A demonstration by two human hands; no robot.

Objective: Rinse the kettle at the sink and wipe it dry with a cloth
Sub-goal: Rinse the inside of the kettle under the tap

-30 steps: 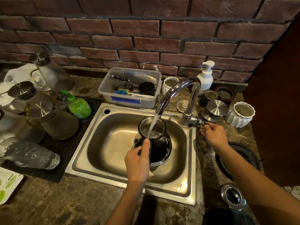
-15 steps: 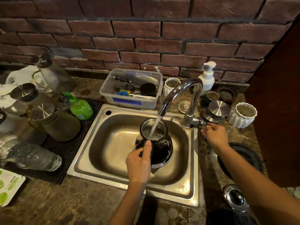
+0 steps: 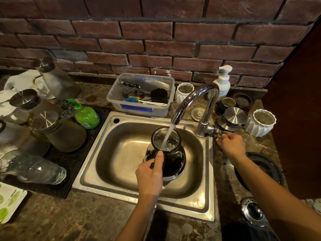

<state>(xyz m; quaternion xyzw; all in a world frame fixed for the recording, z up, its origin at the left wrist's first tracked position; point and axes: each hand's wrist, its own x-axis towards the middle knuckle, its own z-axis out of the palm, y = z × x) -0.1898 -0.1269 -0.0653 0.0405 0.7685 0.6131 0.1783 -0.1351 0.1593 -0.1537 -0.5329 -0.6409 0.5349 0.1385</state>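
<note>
A black kettle (image 3: 173, 159) with an open round mouth hangs over the steel sink (image 3: 121, 171), and my left hand (image 3: 150, 176) grips its handle from the near side, thumb up along it. Water runs from the curved chrome tap (image 3: 192, 100) straight into the kettle's mouth, where it bubbles. My right hand (image 3: 229, 145) is at the tap's small lever on the right of the tap base, fingers closed around it. A white cloth (image 3: 22, 82) lies at the far left behind the glass jugs.
Several glass jugs with steel lids (image 3: 57, 131) stand on a black mat left of the sink, beside a green soap bottle (image 3: 86, 115). A clear tub of scrubbers (image 3: 142, 94) sits behind the sink. White ribbed cups (image 3: 262, 122), a soap pump (image 3: 222, 82) and the kettle lid (image 3: 254, 211) stand at right.
The kettle stays under the running tap with both hands in place. The water level inside appears a little higher; the view has shifted slightly.
</note>
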